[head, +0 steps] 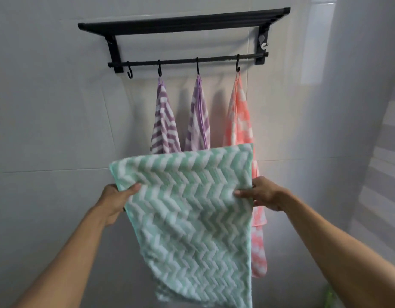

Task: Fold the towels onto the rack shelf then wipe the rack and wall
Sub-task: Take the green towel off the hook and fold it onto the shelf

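Holding the green towel [187, 210] up in front of us at the moment, so here's the rundown left to right. Our left hand [116, 202] has its grip closed on the towel's left edge, thumb on the front face and the fingers tucked behind the cloth. The towel is mint and white zigzag, its top part flopped over toward the wall while the rest hangs down between our arms. Our right hand [262, 194] pinches the right edge the same way, thumb in front.

Up on the tiled wall [47, 107] is the black rack [183, 21], shelf on top and a bar with four hooks below. The leftmost hook [129, 71] is bare. The next two each carry a purple striped towel [164, 121] and another purple towel [198, 116], hanging close side by side. The last hook holds a pink towel [239, 116], its lower part partly hidden behind the green one and behind our right hand
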Tool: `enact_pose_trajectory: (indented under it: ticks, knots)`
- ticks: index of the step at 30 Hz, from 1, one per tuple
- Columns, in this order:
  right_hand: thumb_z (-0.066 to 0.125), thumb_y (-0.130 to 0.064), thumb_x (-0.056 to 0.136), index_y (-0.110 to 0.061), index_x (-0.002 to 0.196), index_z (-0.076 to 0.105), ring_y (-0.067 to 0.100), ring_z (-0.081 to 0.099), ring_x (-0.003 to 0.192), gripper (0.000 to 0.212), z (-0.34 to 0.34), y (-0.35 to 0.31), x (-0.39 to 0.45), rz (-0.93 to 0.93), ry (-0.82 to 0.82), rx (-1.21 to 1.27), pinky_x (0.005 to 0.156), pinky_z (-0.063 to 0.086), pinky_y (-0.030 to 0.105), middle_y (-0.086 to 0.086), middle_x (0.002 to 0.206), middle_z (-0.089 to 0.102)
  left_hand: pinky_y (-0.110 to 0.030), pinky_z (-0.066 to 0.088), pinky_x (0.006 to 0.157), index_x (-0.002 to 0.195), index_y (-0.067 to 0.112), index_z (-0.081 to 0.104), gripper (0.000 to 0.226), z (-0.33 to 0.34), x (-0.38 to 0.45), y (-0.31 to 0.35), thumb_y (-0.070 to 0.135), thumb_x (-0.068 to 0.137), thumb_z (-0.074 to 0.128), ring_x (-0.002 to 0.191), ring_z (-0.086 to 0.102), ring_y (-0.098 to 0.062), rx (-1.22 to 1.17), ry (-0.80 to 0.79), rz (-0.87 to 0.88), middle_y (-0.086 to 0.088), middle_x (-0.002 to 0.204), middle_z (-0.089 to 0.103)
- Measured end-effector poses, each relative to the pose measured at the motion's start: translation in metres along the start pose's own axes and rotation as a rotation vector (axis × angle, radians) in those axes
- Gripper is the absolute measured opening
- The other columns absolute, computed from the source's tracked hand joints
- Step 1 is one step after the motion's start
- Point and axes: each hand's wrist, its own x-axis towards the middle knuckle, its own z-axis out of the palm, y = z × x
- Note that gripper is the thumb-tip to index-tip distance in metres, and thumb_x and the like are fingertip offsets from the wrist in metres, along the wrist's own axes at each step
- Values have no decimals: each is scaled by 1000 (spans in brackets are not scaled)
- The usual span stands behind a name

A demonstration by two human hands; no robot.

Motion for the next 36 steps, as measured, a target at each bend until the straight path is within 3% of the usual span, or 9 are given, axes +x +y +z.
enact_pose_trajectory:
  ticks: [6,11,14,16,19,23,29,32,36]
  knots:
    - [96,-63,32,1,109,72,27,75,97,103,-2,-22,1,-48,100,205,84,60,41,14,112,76,-50,60,81,115,-6,67,46,-10,24,34,26,84,79,78,74,-28,-277,83,-57,-22,109,72]
    - [72,-34,84,-4,124,68,32,69,112,50,-4,-36,-10,-5,-81,323,102,51,49,16,123,71,-41,57,86,112,3,72,98,-11,-9,35,49,30,101,96,75,-28,50,-274,-62,-12,109,77]
    - [75,-24,85,5,119,67,36,69,110,45,-7,-17,-9,11,-49,289,103,50,56,25,127,66,-36,62,61,99,-4,71,50,-1,-8,7,28,66,91,71,76,-25,-84,-134,-101,-23,107,74]
    - [75,-34,85,4,121,67,37,68,112,52,-7,-14,-9,-36,-34,457,101,52,52,25,129,65,-38,63,65,105,-6,69,27,-1,1,15,14,87,72,74,75,-26,-297,-78,-90,-23,109,72]
    - [76,-24,82,-1,122,69,37,69,111,47,3,-9,-16,-25,-167,503,88,59,45,23,127,67,-41,63,72,111,-7,70,37,-7,0,18,11,79,74,90,75,-31,-186,-241,-72,-24,115,71]
    - [76,-19,81,9,117,67,38,72,101,46,5,4,-15,-38,-75,466,81,61,45,28,118,69,-42,63,69,108,-12,68,28,-10,0,5,0,83,71,78,75,-31,-159,-127,-117,-30,115,69]
    - [82,-19,77,10,119,65,40,68,111,54,-3,-6,-10,-20,-27,392,98,53,54,27,125,67,-40,62,77,119,-9,65,105,-8,-6,18,23,27,104,98,73,-36,-92,-211,-114,-23,113,72]
    - [79,-26,78,11,115,66,37,72,104,54,-7,-12,-7,-39,59,438,88,60,48,25,118,70,-44,52,95,148,-5,36,90,-2,0,20,-3,72,83,111,64,-36,-269,5,-65,-21,134,57]
    - [82,-24,74,15,114,66,36,72,102,58,-12,-28,-1,-81,92,383,84,61,42,27,118,70,-48,52,97,151,5,36,87,0,11,34,-6,76,78,112,64,-36,-302,96,4,-27,138,55]
